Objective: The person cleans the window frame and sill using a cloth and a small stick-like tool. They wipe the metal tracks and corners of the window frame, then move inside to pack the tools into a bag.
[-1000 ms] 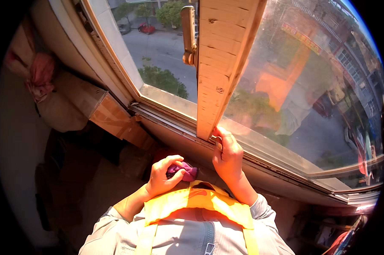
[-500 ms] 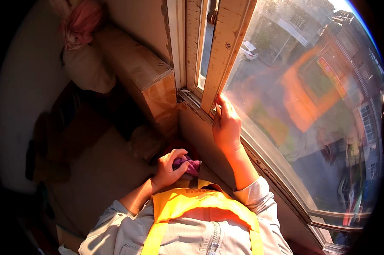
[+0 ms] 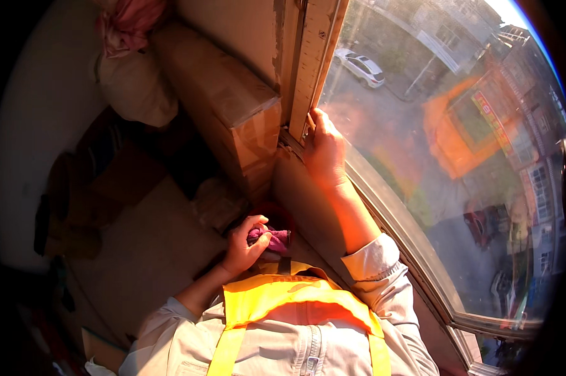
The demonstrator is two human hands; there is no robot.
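Observation:
My left hand [image 3: 239,249] is closed around a bunched purple cloth [image 3: 278,240] in front of my yellow apron [image 3: 258,301]. My right hand [image 3: 326,155] reaches up to the lower end of the sliding window's wooden sash edge [image 3: 312,59], its fingers bent around that edge. Some of those fingertips are hidden behind the hand. To the right of this arm spreads the sunlit window pane [image 3: 383,141], with orange reflections on it. Under the glass runs the window track [image 3: 414,266].
A taped cardboard box [image 3: 256,138] stands left of the window corner. Behind it lie a pale sack [image 3: 138,94] and a pink bag [image 3: 129,28]. A dark red round container [image 3: 276,216] sits in shadow beyond my left hand. Through the glass show a white car and buildings.
The sash has slid left with my right hand on it, and the gap at the frame no longer shows. My view has shifted slightly. The left hand keeps the cloth.

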